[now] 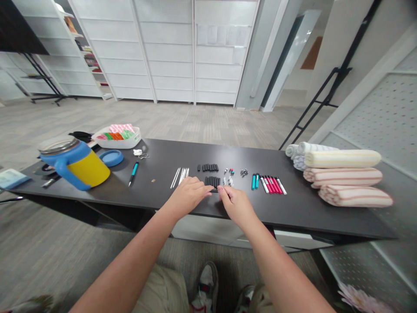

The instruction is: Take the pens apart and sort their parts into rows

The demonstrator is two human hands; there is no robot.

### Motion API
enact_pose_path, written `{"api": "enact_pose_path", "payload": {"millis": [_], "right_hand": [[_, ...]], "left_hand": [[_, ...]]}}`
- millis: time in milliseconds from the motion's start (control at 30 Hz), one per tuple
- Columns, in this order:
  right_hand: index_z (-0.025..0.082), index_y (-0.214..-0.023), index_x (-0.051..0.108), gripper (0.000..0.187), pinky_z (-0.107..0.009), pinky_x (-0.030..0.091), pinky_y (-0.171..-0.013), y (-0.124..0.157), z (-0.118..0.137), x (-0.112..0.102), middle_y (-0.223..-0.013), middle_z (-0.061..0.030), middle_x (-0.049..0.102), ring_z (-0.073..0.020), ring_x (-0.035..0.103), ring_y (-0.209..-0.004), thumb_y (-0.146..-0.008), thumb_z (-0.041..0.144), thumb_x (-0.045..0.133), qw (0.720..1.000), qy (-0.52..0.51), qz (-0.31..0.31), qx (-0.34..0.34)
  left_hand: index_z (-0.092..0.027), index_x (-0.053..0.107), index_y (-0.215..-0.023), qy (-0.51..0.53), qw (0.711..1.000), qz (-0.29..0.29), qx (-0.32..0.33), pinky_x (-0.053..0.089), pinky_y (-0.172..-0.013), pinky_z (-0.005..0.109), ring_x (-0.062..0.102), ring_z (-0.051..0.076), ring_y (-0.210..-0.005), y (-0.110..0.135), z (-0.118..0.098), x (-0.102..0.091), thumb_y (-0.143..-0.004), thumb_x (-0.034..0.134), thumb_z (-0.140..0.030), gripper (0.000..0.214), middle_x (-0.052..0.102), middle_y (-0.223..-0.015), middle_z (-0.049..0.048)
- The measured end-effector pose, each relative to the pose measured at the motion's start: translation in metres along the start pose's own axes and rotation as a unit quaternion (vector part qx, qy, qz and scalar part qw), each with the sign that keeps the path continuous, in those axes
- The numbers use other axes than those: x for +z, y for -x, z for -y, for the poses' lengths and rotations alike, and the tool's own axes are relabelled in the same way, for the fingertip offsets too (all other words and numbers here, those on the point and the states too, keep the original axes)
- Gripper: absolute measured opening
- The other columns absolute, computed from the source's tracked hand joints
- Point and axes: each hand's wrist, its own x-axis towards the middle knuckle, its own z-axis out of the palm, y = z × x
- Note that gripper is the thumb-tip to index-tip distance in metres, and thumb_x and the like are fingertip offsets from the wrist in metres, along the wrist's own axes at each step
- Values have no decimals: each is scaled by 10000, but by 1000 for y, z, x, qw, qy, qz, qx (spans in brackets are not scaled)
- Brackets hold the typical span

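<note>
My left hand (pixel 190 194) and my right hand (pixel 233 203) meet at the table's front edge, fingers pinched around the two ends of a small black pen part (pixel 214 190). Most of it is hidden by the fingertips. Just beyond stands a row of short black tubes, like pen grips (pixel 213 181), with a second row of smaller black pieces (pixel 210 167) behind. White pen refills (pixel 183 172) lie left of them. Small clear and red pieces (pixel 230 176) and tiny metal parts (pixel 244 173) lie to the right. Teal barrels (pixel 255 181) and red and white barrels (pixel 273 184) lie farther right.
On the dark table (pixel 182 152), rolled towels (pixel 348 174) are stacked at right. A blue-yellow mug (pixel 81 167), blue lid (pixel 111 158), teal pen (pixel 133 174) and white basket (pixel 133 140) occupy the left. A black stand (pixel 321 102) leans behind the towels.
</note>
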Motion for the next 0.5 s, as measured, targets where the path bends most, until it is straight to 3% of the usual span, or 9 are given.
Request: {"api": "enact_pose_path", "payload": {"millis": [200, 300, 367, 500], "right_hand": [[226, -790, 689, 357, -260, 420, -678, 1, -2, -5, -713, 4, 707, -158, 656, -688, -1037, 397, 497, 998, -59, 17, -4], [242, -977, 741, 215, -256, 455, -660, 1, -6, -7, -830, 8, 749, -141, 658, -653, -994, 373, 571, 993, -113, 29, 12], [252, -1116, 735, 243, -257, 470, -629, 2, -8, -7, -892, 4, 764, -134, 650, -612, -952, 402, 636, 989, -137, 35, 37], [223, -944, 746, 286, -260, 465, -592, 1, -9, -9, -709, 3, 717, -143, 636, -572, -976, 455, 582, 990, -123, 45, 58]], "left_hand": [[-212, 674, -1202, -4, 1000, 12, 0, 381, -792, 348, 590, 199, -879, -1, 0, 1, -1073, 474, -352, 276, 700, -888, 43], [-214, 679, -1192, -3, 1000, 23, -11, 382, -802, 347, 596, 205, -893, -2, 0, 2, -1069, 484, -354, 270, 697, -883, 46], [-215, 682, -1187, -4, 999, 30, -14, 380, -800, 347, 597, 208, -900, -3, -1, 1, -1067, 488, -356, 268, 696, -883, 46], [-235, 686, -1192, -14, 999, 47, -17, 374, -790, 350, 594, 210, -899, -5, -2, -1, -1068, 487, -356, 264, 695, -887, 39]]}}
